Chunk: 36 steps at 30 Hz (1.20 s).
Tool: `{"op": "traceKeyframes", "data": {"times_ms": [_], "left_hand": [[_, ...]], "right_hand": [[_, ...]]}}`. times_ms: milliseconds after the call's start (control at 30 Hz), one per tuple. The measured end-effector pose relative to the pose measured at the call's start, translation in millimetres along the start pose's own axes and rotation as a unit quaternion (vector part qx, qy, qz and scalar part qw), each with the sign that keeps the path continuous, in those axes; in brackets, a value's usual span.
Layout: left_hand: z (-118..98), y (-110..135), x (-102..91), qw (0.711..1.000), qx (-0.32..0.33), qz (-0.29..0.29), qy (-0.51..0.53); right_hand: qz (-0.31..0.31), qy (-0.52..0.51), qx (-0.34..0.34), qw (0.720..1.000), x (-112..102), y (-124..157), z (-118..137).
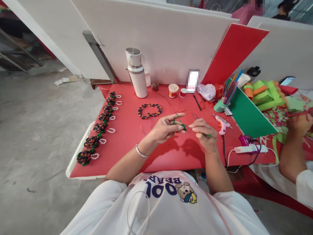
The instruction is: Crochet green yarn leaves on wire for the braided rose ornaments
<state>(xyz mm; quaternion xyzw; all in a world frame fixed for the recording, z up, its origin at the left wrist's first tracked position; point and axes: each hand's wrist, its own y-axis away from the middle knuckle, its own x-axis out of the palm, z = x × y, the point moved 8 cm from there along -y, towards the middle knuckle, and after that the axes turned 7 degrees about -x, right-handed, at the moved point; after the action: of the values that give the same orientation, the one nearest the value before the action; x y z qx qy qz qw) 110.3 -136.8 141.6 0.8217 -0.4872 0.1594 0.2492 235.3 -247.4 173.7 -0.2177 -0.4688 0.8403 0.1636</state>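
2-handed above a red table (127, 133): in the left hand (165, 129), pinching a green yarn piece (184, 126) between thumb and fingers, just past the thumb's tip, beneath a strand (179, 119) up to the index finger, apparently for tension; in the right hand (205, 130), gripping a slim green-handled tool (208, 135), angled toward the piece. lined along the left edge, likely for room: multicoloured yarn bundles (99, 127).

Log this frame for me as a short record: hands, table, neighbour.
Left hand: holds green yarn
Right hand: holds a thin tool, kind unclear
Table: red top
Left edge: row of dark yarn pieces, white bead loops alongside
Back: bottle, yarn ball, paper cup
Right: pink glue gun
Neighbour: co-worker's hand by paper scraps
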Motion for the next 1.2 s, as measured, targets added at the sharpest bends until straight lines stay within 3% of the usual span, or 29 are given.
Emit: {"op": "traceKeyframes", "data": {"times_ms": [400, 633, 800, 1033, 1200], "left_hand": [[-4, -1, -0.5, 0.999, 0.032, -0.007, -0.022], [-17, 5, 1.4, 0.985, 0.145, -0.054, -0.075], [-18, 9, -0.5, 0.977, 0.179, -0.086, -0.08], [-7, 3, -3.8, 0.987, 0.127, -0.101, 0.021], [-2, 1, -3.8, 0.991, 0.089, -0.089, 0.048]], "right_hand": [[-0.002, 0.025, -0.001, 1.0, -3, 0, 4], [-0.098, 0.026, 0.024, 0.995, 2, 13, -6], [-0.158, 0.02, 0.039, 0.986, 12, 22, -6], [-0.18, 0.062, 0.045, 0.981, 20, 27, -5], [-0.112, 0.089, 0.003, 0.99, 20, 18, 2]]}}
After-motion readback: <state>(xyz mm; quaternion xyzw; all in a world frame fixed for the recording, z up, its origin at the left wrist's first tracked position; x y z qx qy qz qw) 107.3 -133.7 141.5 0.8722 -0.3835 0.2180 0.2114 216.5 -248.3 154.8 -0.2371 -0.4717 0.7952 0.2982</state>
